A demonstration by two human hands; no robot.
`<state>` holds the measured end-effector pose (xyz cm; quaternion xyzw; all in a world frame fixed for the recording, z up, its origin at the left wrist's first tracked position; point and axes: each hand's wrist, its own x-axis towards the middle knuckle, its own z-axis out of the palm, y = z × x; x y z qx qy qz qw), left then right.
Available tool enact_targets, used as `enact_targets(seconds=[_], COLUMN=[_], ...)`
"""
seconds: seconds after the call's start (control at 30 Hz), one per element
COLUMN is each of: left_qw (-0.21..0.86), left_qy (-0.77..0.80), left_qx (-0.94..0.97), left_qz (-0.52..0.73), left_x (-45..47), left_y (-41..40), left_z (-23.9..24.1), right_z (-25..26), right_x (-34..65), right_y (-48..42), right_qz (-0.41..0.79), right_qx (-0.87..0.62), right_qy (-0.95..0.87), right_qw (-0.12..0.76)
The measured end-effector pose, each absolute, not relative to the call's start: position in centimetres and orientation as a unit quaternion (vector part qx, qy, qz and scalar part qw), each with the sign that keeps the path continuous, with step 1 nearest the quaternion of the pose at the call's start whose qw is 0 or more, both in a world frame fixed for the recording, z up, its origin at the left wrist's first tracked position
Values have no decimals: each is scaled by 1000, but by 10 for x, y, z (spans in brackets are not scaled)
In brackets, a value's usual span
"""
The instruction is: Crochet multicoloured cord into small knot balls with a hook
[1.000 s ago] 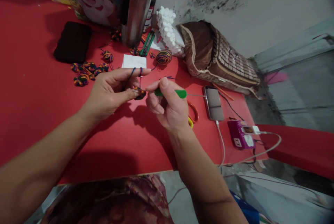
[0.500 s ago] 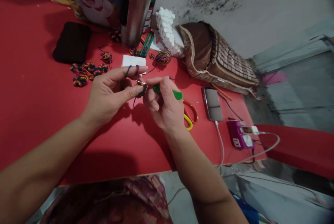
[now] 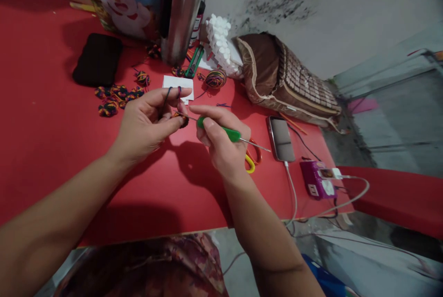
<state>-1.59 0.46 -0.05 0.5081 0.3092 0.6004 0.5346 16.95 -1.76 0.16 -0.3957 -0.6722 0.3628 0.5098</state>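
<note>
Between thumb and fingers, my left hand (image 3: pixel 145 124) pinches a small dark multicoloured crochet piece (image 3: pixel 184 121). Yarn (image 3: pixel 169 96) loops round its raised index finger. My right hand (image 3: pixel 223 135) is closed round the green handle of a crochet hook (image 3: pixel 228 134). One thin metal end reaches to the crochet piece, and the other sticks out to the right. Whether a loop sits on the hook's tip is too small to tell. Behind my hands lie a multicoloured yarn ball (image 3: pixel 215 79) and a white paper (image 3: pixel 178 86). Several finished-looking crochet pieces (image 3: pixel 117 98) rest left of my left hand.
Scissors (image 3: pixel 249 164) lie partly behind my right hand. Further right are a phone (image 3: pixel 281 138) on a cable and a purple box (image 3: pixel 316 179). A steel flask (image 3: pixel 183 15), a green cutter (image 3: pixel 194 62) and a brown bag (image 3: pixel 287 73) stand or lie at the back.
My right hand has tilted and shifted slightly right, so more of the hook's rear shaft shows. The crochet piece has turned a little in my left fingers and sits slightly lower.
</note>
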Motion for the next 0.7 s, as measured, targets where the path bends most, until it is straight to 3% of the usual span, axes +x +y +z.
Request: enact_targets(seconds=[0.1,0.37,0.7], left_qw=[546,611,536], left_qy=[293,267,311], left_qx=[500,428,434], left_qz=[604,610,654], left_x=[-18,-17,-14], left_y=[7,13,12], left_z=[-2,-2,-3], right_z=[0,7,1], right_x=[166,162,154], right_y=[-17,-19,-18], right_qz=[383,430,474], right_qx=[-376,-353,-335], right_qy=[-639,-611,-557], right_qw=[551,563,594])
